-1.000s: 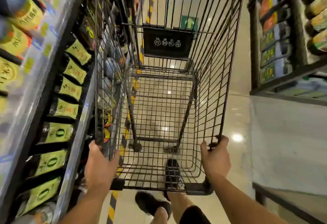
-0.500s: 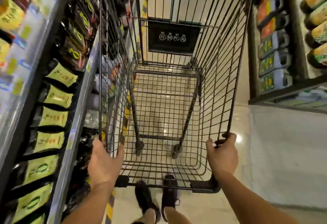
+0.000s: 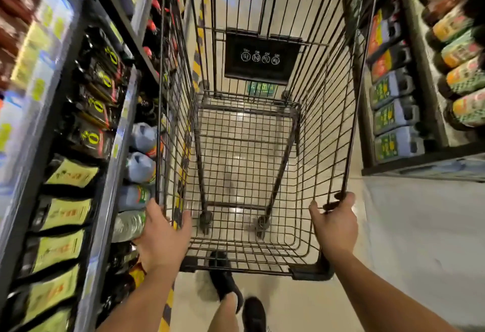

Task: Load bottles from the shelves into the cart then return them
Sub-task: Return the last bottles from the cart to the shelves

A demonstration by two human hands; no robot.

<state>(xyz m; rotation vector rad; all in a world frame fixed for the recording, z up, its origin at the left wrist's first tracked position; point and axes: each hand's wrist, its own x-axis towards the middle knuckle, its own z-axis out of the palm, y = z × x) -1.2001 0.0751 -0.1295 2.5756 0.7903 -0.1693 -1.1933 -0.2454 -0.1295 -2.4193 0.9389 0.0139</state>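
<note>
A dark wire shopping cart [image 3: 328, 127] stands in front of me with nothing in its basket. My left hand [image 3: 161, 237] grips the near left corner of the cart's rim. My right hand [image 3: 334, 224] grips the near right corner. Dark bottles with yellow-green labels [image 3: 68, 212] line the shelf on my left. Below them, close to my left hand, sit clear and bluish plastic bottles [image 3: 140, 166]. Jugs with green labels [image 3: 393, 116] stand on the shelf to my right.
The left shelf edge [image 3: 115, 174] runs tight along the cart's left side. A white counter face [image 3: 425, 226] sits to the right under the dark right shelf. A yellow-black floor stripe [image 3: 168, 305] runs by the left shelf. My feet [image 3: 225, 282] are just behind the cart.
The cart and I have moved forward along the aisle; the shelves on the left have slid back past me. Both hands keep their grip on the cart's corners.
</note>
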